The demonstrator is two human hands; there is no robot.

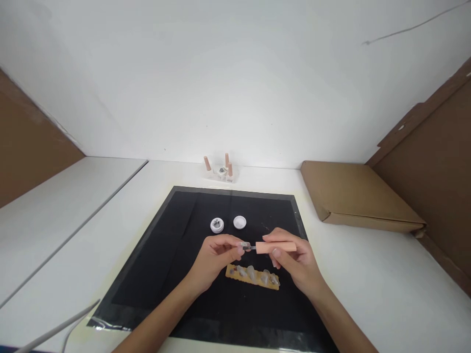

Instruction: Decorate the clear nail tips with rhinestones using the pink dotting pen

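Between the thumb and fingers of my left hand [222, 252] is a small translucent false nail [244, 244]. My right hand [290, 255] grips a nail polish brush [275, 247] by its long peach cap, with the dark bristles pointing left and against or very close to the nail. Just below both hands, a yellow wavy-edged strip [253, 280] lies on the black mat, carrying several clear false nails [251, 273]. Beyond my hands stand an open white jar [217, 225] with silvery-grey contents and, to its right, a round white lid [240, 222].
The black mat [158, 274] is taped to a white table [121, 196]. At the back, a clear holder [217, 175] bears peach-capped bottles [207, 163]. A flat cardboard box [360, 193] sits at right. A grey cable [62, 326] crosses the lower left. A white wall [235, 88] rises behind.
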